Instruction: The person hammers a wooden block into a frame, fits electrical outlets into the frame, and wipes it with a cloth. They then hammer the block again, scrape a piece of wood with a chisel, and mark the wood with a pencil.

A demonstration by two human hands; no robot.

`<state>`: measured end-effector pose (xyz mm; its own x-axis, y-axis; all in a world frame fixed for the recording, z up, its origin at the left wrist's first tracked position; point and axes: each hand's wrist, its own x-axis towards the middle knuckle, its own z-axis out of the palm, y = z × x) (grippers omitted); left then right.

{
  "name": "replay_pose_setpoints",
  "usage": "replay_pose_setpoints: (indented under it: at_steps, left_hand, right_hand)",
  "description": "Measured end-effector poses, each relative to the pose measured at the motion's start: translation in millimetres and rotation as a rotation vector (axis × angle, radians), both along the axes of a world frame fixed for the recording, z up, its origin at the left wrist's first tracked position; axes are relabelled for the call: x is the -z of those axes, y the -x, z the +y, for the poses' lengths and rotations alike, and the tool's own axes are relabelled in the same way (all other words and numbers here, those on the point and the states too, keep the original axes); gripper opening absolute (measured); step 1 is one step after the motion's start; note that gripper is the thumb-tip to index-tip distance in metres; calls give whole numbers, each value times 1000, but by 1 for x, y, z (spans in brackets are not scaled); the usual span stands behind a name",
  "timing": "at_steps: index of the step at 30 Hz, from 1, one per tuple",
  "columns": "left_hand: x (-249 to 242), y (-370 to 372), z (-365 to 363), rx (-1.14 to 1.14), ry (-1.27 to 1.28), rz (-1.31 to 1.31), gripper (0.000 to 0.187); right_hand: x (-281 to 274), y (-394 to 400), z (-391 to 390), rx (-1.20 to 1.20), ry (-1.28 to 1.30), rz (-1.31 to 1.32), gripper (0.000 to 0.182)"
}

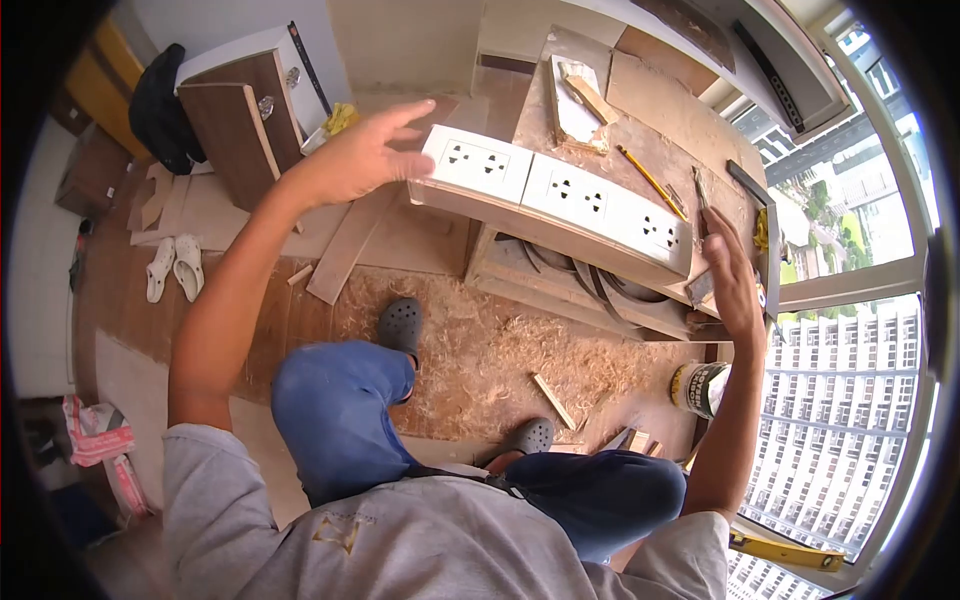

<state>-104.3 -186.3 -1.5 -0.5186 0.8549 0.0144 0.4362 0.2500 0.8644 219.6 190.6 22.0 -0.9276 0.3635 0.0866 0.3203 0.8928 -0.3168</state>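
Observation:
A long white box with three outlet plates (562, 200) lies at a slant on the edge of a wooden bench (560, 55). At its left end is my left hand (372, 152), fingers spread, thumb by the corner of the first plate. My right hand (732, 275) is beyond the right end, its fingers extended upward beside a thin tool (700, 190); neither hand is wrapped round the box. A yellow pencil (652, 183) lies behind the box, near a white board with a wood scrap (590, 98) on it.
Wood shavings (530, 350) and offcuts (553, 402) cover the floor. A cabinet piece (225, 130) and white clogs (175, 268) are at the left. A bucket (700, 388) and a yellow level (790, 550) are by the window at the right. Dark curved strips (600, 290) hang inside the bench.

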Motion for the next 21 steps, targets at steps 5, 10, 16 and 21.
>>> replay_pose_setpoints:
  at_steps: [5, 10, 16, 21]
  left_hand:
    - [25, -39, 4, -142, -141, -261, 85]
    - [35, -51, 15, -116, 36, 237, 90]
    - [25, -32, 5, -15, -17, 125, 104]
    - [9, -1, 16, 35, -4, 253, 103]
  right_hand:
    - [51, -5, -2, 135, 414, 153, 70]
    - [56, -1, -19, 150, 258, 195, 72]
    - [45, -1, -14, 154, 243, 110, 76]
    - [8, 6, -16, -51, 122, 105, 82]
